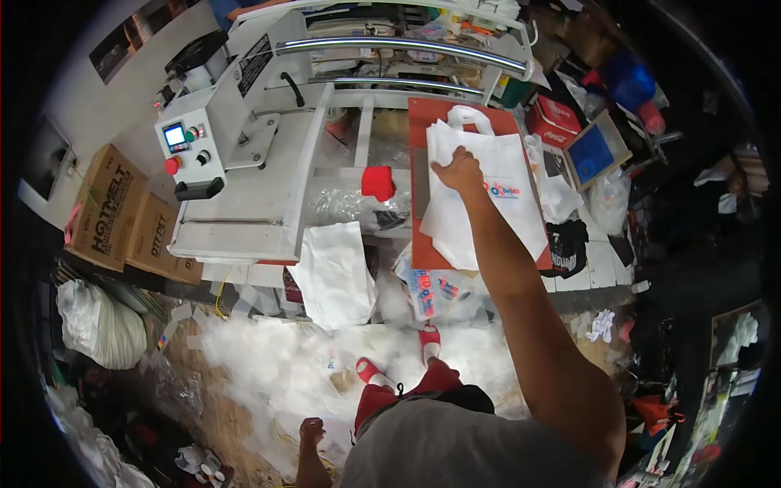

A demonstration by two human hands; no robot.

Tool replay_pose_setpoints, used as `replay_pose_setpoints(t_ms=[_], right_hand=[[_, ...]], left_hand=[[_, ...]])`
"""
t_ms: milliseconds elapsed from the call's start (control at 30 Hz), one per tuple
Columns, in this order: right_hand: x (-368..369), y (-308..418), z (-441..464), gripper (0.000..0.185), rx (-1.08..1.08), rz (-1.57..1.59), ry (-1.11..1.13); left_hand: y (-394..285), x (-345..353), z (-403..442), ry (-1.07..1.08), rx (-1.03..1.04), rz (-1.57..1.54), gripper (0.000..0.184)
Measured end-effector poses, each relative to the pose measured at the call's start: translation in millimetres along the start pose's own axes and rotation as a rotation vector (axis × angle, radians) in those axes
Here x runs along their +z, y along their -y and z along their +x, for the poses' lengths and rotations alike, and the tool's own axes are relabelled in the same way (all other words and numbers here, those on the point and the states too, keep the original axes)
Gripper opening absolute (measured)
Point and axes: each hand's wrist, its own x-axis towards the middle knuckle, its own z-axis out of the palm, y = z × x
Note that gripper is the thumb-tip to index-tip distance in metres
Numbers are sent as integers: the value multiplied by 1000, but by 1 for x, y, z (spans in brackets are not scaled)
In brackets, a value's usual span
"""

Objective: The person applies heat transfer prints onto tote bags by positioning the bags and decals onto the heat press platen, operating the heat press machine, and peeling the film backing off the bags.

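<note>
A white bag (455, 220) is laid flat on a red pad (421, 254), its looped handle (486, 122) pointed away from the person and a red and blue print (506, 192) shown near its middle. Its upper part is touched by the right hand (460, 169), which is held wide, the thumb set apart from the fingers. Part of the print is covered by the right forearm (495, 236).

The left hand (311, 431) is hung low beside the body, well apart from the bag. Its fingers are curled in; whether anything is held there cannot be told.

To the left of the pad, a white press machine (236, 195) is seen, with a lit display (175, 137) and a red button (172, 166) on its control box. Between machine and pad, a red cloth (377, 184) is placed on clear plastic (338, 205). Nearer the person, another white piece (335, 281) is draped.
</note>
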Motion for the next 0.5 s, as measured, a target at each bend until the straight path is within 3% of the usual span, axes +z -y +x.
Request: replay_pose_setpoints(t_ms=[100, 167, 200, 267, 300, 333, 367, 433, 500], right_hand=[[41, -14, -8, 40, 66, -233, 190], [45, -6, -42, 28, -92, -169, 134], [30, 15, -87, 21, -287, -98, 110], [14, 53, -198, 11, -373, 304, 476], [18, 60, -249, 15, -689, 218, 665], [20, 62, -269, 15, -688, 213, 673], [23, 65, -287, 21, -460, 512, 921], [39, 75, -320, 38, 97, 1096, 1407], [91, 72, -312, 33, 224, 752, 979]], left_hand=[[-16, -18, -24, -84, 36, -51, 13], [-21, -27, -28, -129, 101, -222, 14], [-22, -30, -24, -128, 106, -228, 14], [-13, -32, -22, -137, 106, -216, 15], [-10, -31, -21, -131, 100, -216, 15], [-7, -30, -22, -120, 82, -198, 15], [-3, -28, -23, -109, 65, -179, 14], [102, -20, 71, 7, 397, 117, 14], [65, -15, 18, -109, 225, -44, 14]])
